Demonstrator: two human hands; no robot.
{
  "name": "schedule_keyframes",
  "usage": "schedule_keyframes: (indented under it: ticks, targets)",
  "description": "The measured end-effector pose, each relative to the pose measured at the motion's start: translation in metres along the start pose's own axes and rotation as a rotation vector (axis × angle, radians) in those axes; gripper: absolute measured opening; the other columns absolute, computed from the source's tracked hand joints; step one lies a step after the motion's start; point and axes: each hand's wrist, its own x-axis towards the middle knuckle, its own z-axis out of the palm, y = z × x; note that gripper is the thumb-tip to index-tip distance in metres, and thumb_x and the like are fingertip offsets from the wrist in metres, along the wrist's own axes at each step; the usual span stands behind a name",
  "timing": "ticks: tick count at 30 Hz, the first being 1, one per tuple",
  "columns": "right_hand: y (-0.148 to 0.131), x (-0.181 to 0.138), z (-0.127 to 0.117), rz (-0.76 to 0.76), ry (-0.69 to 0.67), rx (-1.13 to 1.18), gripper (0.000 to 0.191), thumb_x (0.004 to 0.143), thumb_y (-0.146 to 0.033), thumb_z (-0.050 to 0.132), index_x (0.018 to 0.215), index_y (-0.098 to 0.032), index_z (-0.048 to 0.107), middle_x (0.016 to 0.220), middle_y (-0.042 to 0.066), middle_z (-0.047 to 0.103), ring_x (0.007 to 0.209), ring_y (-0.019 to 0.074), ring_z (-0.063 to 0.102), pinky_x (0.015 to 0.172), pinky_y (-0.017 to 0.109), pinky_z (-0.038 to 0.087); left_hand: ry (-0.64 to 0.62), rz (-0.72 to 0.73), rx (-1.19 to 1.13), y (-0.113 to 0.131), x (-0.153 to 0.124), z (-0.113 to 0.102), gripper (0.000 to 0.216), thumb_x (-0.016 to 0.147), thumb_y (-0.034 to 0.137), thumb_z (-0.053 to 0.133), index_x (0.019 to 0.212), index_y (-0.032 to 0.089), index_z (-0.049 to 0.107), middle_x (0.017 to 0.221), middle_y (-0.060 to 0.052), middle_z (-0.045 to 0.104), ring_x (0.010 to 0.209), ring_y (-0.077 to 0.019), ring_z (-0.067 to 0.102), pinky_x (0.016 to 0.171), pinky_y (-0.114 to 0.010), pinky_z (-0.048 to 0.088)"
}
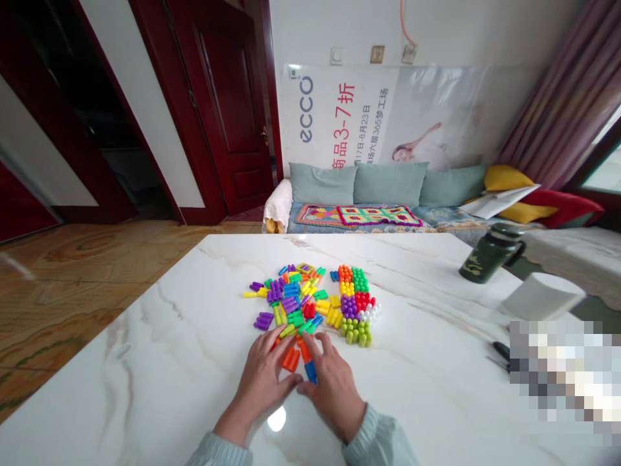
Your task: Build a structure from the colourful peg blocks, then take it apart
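A loose heap of small coloured plastic building pieces [291, 301] with rounded, peg-like parts lies on the white marble-patterned table [160, 349]. At its near edge my left hand [262, 372] rests with fingers spread, fingertips by the orange and lime pieces. My right hand [334, 375] is opposite, also with fingers apart, over an orange piece and beside a blue piece [310, 371]. An orange piece [291, 359] lies between the hands, and the thumbs nearly meet below it. To the right of the heap, pieces stand grouped by colour [354, 301]: orange, green, yellow, purple, red, white and lime.
A dark green camouflage-pattern flask [491, 254] stands at the table's right, beside a white curved object [543, 296]. A black-handled tool [501, 353] lies nearer, next to a blurred-out area. Past the table is a sofa with blue-green cushions [391, 184]; a red door [228, 110] is at the left.
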Motion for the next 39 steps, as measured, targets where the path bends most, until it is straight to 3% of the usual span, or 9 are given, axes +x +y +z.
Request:
schedule_keyframes:
  ticks: [5,10,13,16,25,29,33,35,39]
  targets:
    - [0.0,0.022,0.0,-0.054,-0.074,-0.02,0.076,0.074,-0.013,0.072,0.144,-0.025,0.046,0.137,0.01,0.053,0.105,0.025,0.067,0.09,0.035,0.054,0.083,-0.015,-0.01,-0.003,0.007,0.006,0.046,0.084,0.036,0.065,0.129,0.023,0.064,0.136,-0.014,0.056,0.123,-0.0324,0.056,0.104,-0.051,0.05]
    - [-0.001,0.023,0.011,-0.103,0.075,0.01,0.058,0.083,-0.014,0.059,0.139,-0.029,0.05,0.132,0.007,0.056,0.102,0.021,0.066,0.087,0.031,0.052,0.11,-0.035,-0.044,-0.003,0.006,0.007,0.045,0.082,0.022,0.06,0.127,0.022,0.063,0.132,-0.013,0.057,0.117,-0.0287,0.061,0.1,-0.045,0.053]
    - [0.001,0.022,0.02,-0.1,0.142,0.008,0.054,0.086,-0.015,0.056,0.138,-0.029,0.05,0.128,0.007,0.058,0.099,0.0204,0.067,0.083,0.029,0.053,0.121,-0.037,-0.028,0.0,0.008,0.007,0.042,0.082,0.02,0.059,0.123,0.023,0.066,0.12,-0.012,0.064,0.107,-0.0271,0.065,0.094,-0.043,0.056]
    - [0.003,0.024,0.025,-0.104,0.171,-0.008,0.051,0.087,-0.015,0.056,0.136,-0.029,0.053,0.122,0.007,0.062,0.091,0.0204,0.069,0.076,0.029,0.054,0.123,-0.059,0.031,0.004,0.013,0.008,0.038,0.08,0.019,0.059,0.117,0.023,0.068,0.108,-0.01,0.067,0.098,-0.0261,0.068,0.087,-0.04,0.058]
    - [0.008,0.027,0.03,-0.088,0.249,0.074,0.041,0.089,-0.015,0.053,0.128,-0.028,0.058,0.117,0.006,0.065,0.084,0.0189,0.071,0.071,0.027,0.055,0.116,-0.127,0.16,0.01,0.025,0.013,0.036,0.076,0.021,0.065,0.111,0.025,0.071,0.103,-0.008,0.071,0.083,-0.0256,0.071,0.071,-0.035,0.059]
    - [0.011,0.029,0.031,-0.062,0.328,0.184,0.04,0.088,-0.011,0.052,0.125,-0.026,0.059,0.119,0.007,0.064,0.088,0.0189,0.07,0.075,0.028,0.056,0.291,-0.071,0.083,0.011,0.042,0.007,0.026,0.079,0.019,0.062,0.103,0.025,0.073,0.099,-0.006,0.07,0.085,-0.0233,0.069,0.077,-0.035,0.059]
    - [0.014,0.03,0.03,-0.071,0.444,0.295,0.035,0.088,-0.012,0.051,0.12,-0.023,0.061,0.111,0.007,0.065,0.096,0.0203,0.068,0.082,0.031,0.056,0.458,0.005,-0.02,0.014,0.06,0.004,0.024,0.09,0.023,0.057,0.11,0.021,0.07,0.106,-0.008,0.067,0.1,-0.0231,0.066,0.09,-0.037,0.056]
    - [0.015,0.03,0.029,-0.088,0.49,0.329,0.031,0.092,-0.016,0.05,0.121,-0.023,0.06,0.11,0.007,0.064,0.1,0.0206,0.067,0.086,0.032,0.056,0.467,0.027,-0.022,0.014,0.063,0.007,0.027,0.093,0.025,0.054,0.117,0.022,0.068,0.115,-0.009,0.066,0.108,-0.0238,0.063,0.095,-0.039,0.054]
    - [0.015,0.03,0.027,-0.18,0.52,0.323,0.038,0.097,-0.023,0.051,0.134,-0.025,0.053,0.128,0.01,0.059,0.116,0.023,0.06,0.097,0.038,0.052,0.415,0.02,0.069,0.01,0.056,0.013,0.028,0.095,0.029,0.055,0.119,0.025,0.068,0.127,-0.01,0.062,0.116,-0.0274,0.058,0.101,-0.047,0.048]
